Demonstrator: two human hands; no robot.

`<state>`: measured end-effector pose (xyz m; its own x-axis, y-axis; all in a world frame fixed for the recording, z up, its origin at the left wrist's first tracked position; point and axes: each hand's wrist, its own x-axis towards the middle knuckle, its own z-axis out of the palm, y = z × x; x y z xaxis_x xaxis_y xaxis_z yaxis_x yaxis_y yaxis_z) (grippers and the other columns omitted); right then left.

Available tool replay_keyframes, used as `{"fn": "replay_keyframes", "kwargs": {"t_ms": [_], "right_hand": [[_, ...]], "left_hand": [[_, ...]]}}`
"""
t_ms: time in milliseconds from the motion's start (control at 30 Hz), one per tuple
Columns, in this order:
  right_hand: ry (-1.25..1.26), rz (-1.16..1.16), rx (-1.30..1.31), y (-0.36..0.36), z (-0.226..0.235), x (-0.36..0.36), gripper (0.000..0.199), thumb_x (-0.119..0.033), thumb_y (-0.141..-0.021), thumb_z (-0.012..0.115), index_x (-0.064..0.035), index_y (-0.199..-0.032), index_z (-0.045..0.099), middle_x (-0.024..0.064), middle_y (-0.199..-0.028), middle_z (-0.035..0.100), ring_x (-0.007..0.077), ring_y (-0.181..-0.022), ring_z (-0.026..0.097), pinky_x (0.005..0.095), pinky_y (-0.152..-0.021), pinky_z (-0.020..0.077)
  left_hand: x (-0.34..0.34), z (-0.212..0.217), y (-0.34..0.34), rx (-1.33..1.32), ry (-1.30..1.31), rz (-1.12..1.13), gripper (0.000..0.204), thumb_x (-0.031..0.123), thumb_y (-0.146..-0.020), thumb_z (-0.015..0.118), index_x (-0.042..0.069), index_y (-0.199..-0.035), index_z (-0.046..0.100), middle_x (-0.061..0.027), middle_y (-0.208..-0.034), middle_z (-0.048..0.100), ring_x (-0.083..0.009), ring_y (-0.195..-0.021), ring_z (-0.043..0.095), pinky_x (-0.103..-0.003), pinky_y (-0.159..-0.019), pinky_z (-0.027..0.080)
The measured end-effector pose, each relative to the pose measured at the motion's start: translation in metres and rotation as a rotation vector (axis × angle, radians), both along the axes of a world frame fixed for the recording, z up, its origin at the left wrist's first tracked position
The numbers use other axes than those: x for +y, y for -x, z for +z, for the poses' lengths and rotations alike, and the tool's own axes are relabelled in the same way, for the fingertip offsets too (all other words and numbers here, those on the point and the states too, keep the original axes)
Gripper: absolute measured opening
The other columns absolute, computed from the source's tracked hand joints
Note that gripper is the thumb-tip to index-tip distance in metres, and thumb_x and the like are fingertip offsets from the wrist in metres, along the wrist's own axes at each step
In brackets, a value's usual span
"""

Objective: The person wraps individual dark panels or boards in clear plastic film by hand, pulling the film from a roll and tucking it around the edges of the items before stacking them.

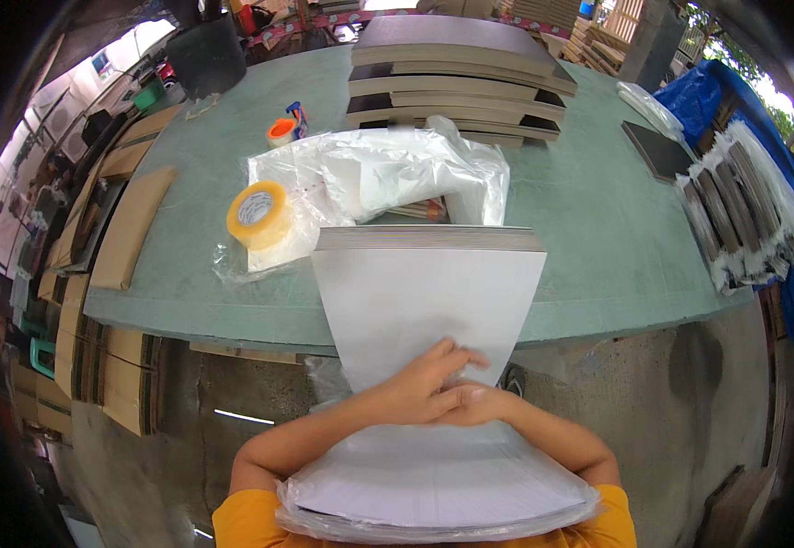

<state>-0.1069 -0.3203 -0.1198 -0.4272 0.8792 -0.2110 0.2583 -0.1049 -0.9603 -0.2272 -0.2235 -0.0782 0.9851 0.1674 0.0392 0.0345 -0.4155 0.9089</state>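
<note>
A thick stack of white sheets [424, 283] leans from my body onto the table's front edge, its layered far edge showing. Clear plastic wrap [443, 532] surrounds its near end. My left hand [429, 384] is over the middle of the stack, fingers apart and slightly bent, with nothing seen in them. Against it lies my right hand [477, 406], its fingers partly hidden behind the left one. Beyond the stack lie crumpled clear plastic bags [388, 173], with a roll of yellowish packing tape [258, 216] on their left part.
The green table [598, 247] bears piled dark-topped boards [456, 46] at the back, an orange tape roll [282, 131], and plastic-wrapped bundles [744, 201] at right. Cardboard pieces [137, 228] lean at left. A black bucket [205, 59] stands at the far left corner.
</note>
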Motion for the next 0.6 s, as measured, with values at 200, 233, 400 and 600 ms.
{"fn": "replay_keyframes", "kwargs": {"t_ms": [200, 233, 400, 600], "right_hand": [[-0.101, -0.646, 0.419, -0.016, 0.058, 0.01, 0.025, -0.015, -0.073, 0.066, -0.0002, -0.09, 0.056, -0.0001, -0.081, 0.057, 0.0071, -0.073, 0.052, 0.0207, -0.063, 0.0422], [-0.065, -0.634, 0.436, -0.016, 0.056, 0.008, 0.025, -0.013, -0.071, 0.067, -0.0006, -0.09, 0.056, 0.0002, -0.082, 0.057, 0.0073, -0.073, 0.052, 0.0211, -0.063, 0.0422], [0.026, -0.423, 0.068, -0.031, 0.012, -0.02, 0.03, -0.013, -0.069, 0.069, 0.0003, -0.092, 0.055, 0.0015, -0.085, 0.058, 0.0088, -0.076, 0.052, 0.0229, -0.064, 0.0426], [-0.155, -0.687, 0.341, -0.031, 0.035, -0.019, 0.024, -0.012, -0.07, 0.068, 0.0022, -0.085, 0.057, 0.0035, -0.077, 0.06, 0.0084, -0.069, 0.054, 0.0208, -0.061, 0.0421]], "left_hand": [[0.035, 0.022, 0.011, -0.245, 0.374, 0.454, 0.027, 0.022, -0.079, 0.058, 0.001, -0.097, 0.052, -0.003, -0.085, 0.054, -0.0107, -0.083, 0.048, -0.026, -0.076, 0.038], [0.027, 0.009, 0.016, -0.071, 0.407, 0.375, 0.025, 0.022, -0.079, 0.058, 0.001, -0.092, 0.054, -0.0018, -0.081, 0.055, -0.0095, -0.08, 0.048, -0.025, -0.074, 0.038], [0.045, 0.006, 0.018, -0.161, 0.434, 0.607, 0.015, 0.014, -0.078, 0.06, 0.001, -0.075, 0.055, 0.0026, -0.067, 0.052, -0.0039, -0.065, 0.043, -0.019, -0.059, 0.037], [0.045, -0.008, 0.023, -0.042, 0.245, 0.575, 0.015, 0.013, -0.075, 0.063, 0.001, -0.071, 0.055, 0.0038, -0.06, 0.049, -0.003, -0.056, 0.038, -0.018, -0.051, 0.032]]}}
